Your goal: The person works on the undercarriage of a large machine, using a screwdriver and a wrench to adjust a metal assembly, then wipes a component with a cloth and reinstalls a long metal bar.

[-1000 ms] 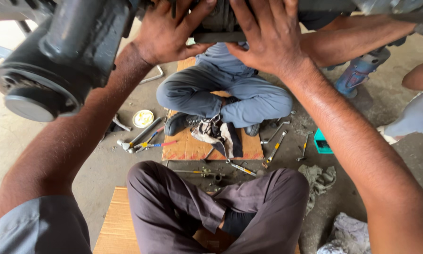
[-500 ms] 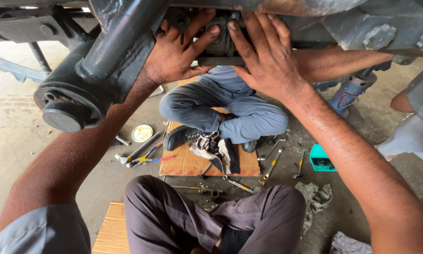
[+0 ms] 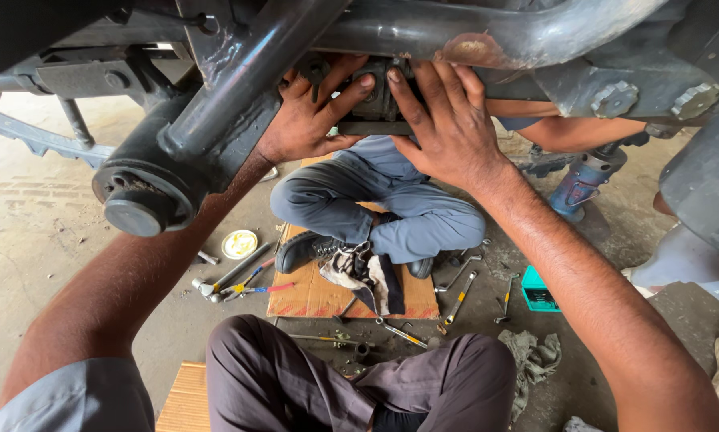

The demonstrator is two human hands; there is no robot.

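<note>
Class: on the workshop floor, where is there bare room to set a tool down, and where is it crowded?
Bare concrete floor left of the round tin lid. Crowded: wrenches and screwdrivers ring the cardboard sheet; rags lie right.

**Operator Appearance: Clothing and Limbs**

Upper garment: a light grey-blue short-sleeved shirt. Only the left sleeve (image 3: 79, 396) is in view, at the lower left corner; its hem ends above the elbow. Both forearms are bare from there to the wrists. The left hand (image 3: 307, 120) and right hand (image 3: 447, 128) carry no gloves, rings, watch or wristband. Lower garment: dark grey-brown trousers (image 3: 359, 376) of a plain woven fabric, creased at the knees, with no visible pattern or markings. The feet are not clearly visible.
</note>
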